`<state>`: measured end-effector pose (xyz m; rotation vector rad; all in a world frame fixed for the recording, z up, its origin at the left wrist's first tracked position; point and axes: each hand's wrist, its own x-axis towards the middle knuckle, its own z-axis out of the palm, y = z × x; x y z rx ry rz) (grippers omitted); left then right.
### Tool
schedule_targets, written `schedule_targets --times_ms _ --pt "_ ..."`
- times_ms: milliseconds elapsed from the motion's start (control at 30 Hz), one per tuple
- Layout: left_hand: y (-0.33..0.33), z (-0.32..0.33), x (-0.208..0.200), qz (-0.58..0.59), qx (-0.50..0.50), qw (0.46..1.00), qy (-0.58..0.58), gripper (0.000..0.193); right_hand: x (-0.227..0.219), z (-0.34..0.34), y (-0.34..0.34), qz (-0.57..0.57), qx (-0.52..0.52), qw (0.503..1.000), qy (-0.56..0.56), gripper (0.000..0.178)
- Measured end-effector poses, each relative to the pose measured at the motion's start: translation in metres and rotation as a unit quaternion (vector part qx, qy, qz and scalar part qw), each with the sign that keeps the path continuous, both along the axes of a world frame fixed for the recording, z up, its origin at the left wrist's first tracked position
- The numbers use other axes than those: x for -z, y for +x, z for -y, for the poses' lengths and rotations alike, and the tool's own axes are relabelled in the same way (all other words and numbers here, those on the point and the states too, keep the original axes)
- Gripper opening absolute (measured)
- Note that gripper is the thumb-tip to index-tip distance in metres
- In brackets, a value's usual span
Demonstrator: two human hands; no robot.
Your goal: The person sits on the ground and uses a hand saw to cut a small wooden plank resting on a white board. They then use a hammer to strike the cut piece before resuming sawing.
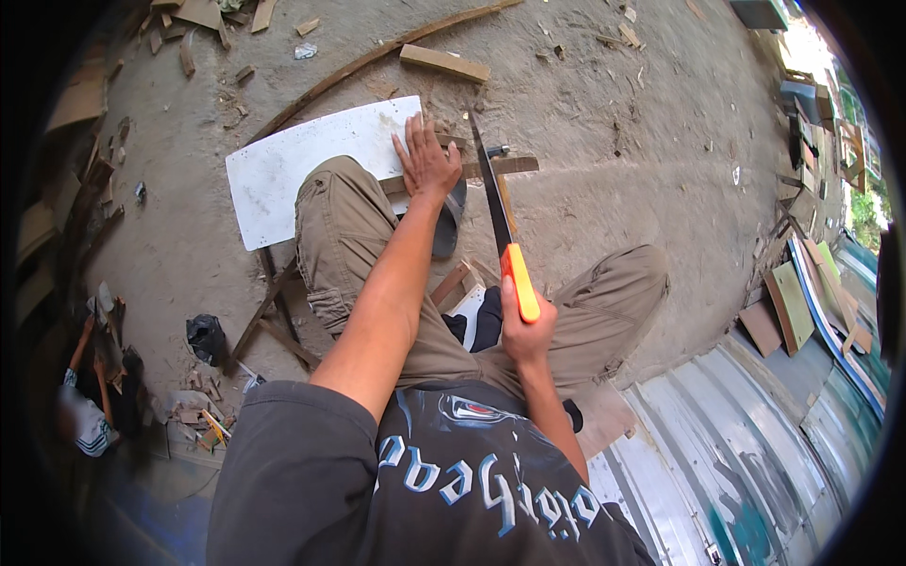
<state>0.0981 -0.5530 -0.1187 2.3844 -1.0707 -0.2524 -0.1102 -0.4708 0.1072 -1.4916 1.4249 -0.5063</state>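
My left hand [429, 162] lies flat with its fingers spread, pressing on the right end of a white board [283, 174]. That board rests beside my bent left knee, over a wooden strip [514, 165] that sticks out to the right. My right hand [528, 332] is wrapped round the orange and yellow handle of a handsaw [493, 193]. Its dark blade points away from me, apart from the board's right edge. Behind the blade, what looks like a hammer [499, 151] is partly hidden. Below my left wrist sits a dark grey rounded thing [449, 222], mostly covered.
A wood block [444, 63] and a long curved strip [377, 52] lie on the dirt floor ahead. A black plastic bag [205, 338] is at left, near another person [92, 415]. Corrugated metal sheets [717, 443] and leaning boards [788, 302] are at right.
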Motion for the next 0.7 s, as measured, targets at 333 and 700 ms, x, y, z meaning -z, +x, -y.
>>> schedule_targets --times_ms 333,700 --pt "0.002 0.012 -0.001 0.017 -0.084 0.985 0.15 0.091 0.05 0.03 0.03 0.016 -0.017 1.0 -0.01 0.035" --pt "0.0 0.011 -0.006 0.05 -0.066 0.981 0.176 0.091 0.04 0.023 0.013 -0.017 -0.044 0.999 -0.005 0.03"
